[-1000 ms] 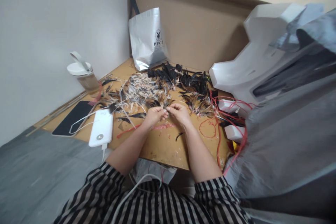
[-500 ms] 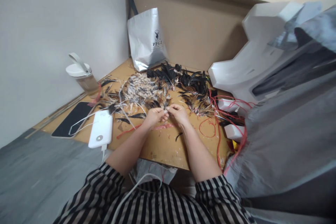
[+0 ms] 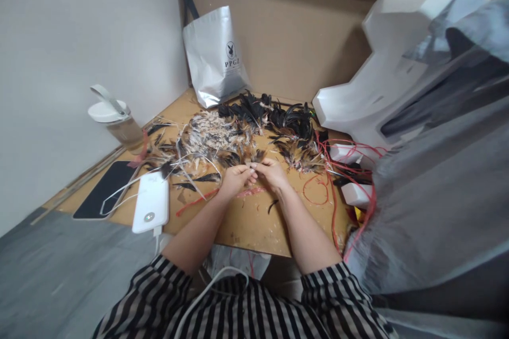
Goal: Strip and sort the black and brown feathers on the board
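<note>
My left hand (image 3: pixel 234 178) and my right hand (image 3: pixel 272 174) meet fingertip to fingertip over the wooden table (image 3: pixel 246 220). Both are closed in a pinch on something small between them, too small to name. Just beyond the fingers lies a spread of pale and brown feathers (image 3: pixel 210 135), with a heap of black feathers (image 3: pixel 278 116) behind it to the right. A red thread (image 3: pixel 199 198) lies on the table under my left wrist.
A white power bank (image 3: pixel 151 202) with a white cable and a black phone (image 3: pixel 104 190) lie at the left. A lidded cup (image 3: pixel 115 119) stands by the wall, a silver bag (image 3: pixel 214 58) at the back. Red wires (image 3: pixel 338 180), white boxes and grey plastic crowd the right.
My hands have stayed pinched together at the same spot. The view has shifted slightly, so the table's things sit a little lower and to the left.
</note>
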A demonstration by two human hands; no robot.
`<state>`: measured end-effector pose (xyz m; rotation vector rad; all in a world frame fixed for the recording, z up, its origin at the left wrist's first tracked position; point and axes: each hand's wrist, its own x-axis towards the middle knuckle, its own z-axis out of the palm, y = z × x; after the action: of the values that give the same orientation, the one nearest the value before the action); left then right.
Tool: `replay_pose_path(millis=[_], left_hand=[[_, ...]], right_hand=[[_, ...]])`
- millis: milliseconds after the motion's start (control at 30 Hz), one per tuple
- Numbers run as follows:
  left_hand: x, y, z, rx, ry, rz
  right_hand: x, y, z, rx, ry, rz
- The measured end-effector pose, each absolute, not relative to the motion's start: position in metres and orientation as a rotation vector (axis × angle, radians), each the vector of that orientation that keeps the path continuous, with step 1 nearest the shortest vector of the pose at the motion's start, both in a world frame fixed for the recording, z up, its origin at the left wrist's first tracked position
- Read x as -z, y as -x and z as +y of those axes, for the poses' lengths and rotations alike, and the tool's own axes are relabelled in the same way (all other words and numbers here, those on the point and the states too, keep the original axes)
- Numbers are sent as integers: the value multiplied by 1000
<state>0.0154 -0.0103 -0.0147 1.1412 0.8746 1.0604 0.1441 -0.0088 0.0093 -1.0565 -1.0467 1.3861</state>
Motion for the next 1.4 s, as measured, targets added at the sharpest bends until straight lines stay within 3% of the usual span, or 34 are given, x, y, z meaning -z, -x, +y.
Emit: replay_pose_path(millis=[200, 433, 767, 1000, 1167, 1400], left_hand=[[10, -16, -12, -1147, -1071, 909], [6, -16, -8, -1360, -785, 1001], [7, -17, -9, -1436, -757, 1001], [10, -20, -9, -1388, -749, 973], [13, -20, -6, -1346, -682, 928], [9, -18, -7, -1255, -653, 832]], right_hand=[[-10, -147, -7, -1396, 1028, -1026], [2, -166, 8, -863, 1304, -1051], [17, -165, 8, -595, 1575, -1491], [23, -165, 12, -687, 1524, -1423], [9, -164, 10, -1060, 1285, -999], [-7, -159, 1, -1370, 1040, -907]])
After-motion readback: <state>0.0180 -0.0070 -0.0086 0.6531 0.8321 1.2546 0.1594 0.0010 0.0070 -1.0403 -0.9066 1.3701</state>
